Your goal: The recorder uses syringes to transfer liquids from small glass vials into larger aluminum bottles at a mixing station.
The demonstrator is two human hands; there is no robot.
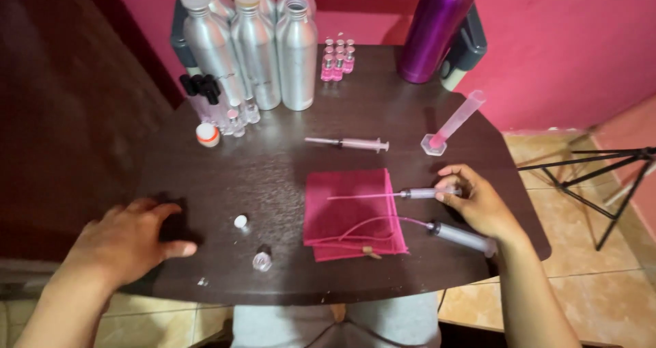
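Head view, looking down on a dark brown wooden table (273,163) with rounded corners, set against a pink wall.

Right hand (478,201): fingers curled, thumb and fingertips pinched on the barrel end of a clear plastic syringe with a long thin pink tube (424,193). The tube runs left across a folded magenta cloth (348,208) lying on the table just beside the hand. A second, larger clear syringe with a curved pink tube (459,236) lies under the wrist, its tube looping onto the cloth's lower part.

Left hand (130,239): empty, palm down, fingers loosely spread, resting flat at the table's near left edge. Nearest to it: a small white cap (240,221) and a small clear glass vial (262,260), both standing apart from the hand and from each other.

Further items. A third clear syringe (352,144) lies alone past the cloth. A clear plastic measuring cylinder holding pink liquid (454,124) stands on its base, appearing to lean right in this view. At the far edge: a group of brushed aluminium bottles (273,47), a cluster of tiny glass vials with pink liquid (339,60), a glossy purple metal bottle (437,27). Near the aluminium bottles: small clear bottles with black caps (205,95) and a small white jar with an orange band (208,134).
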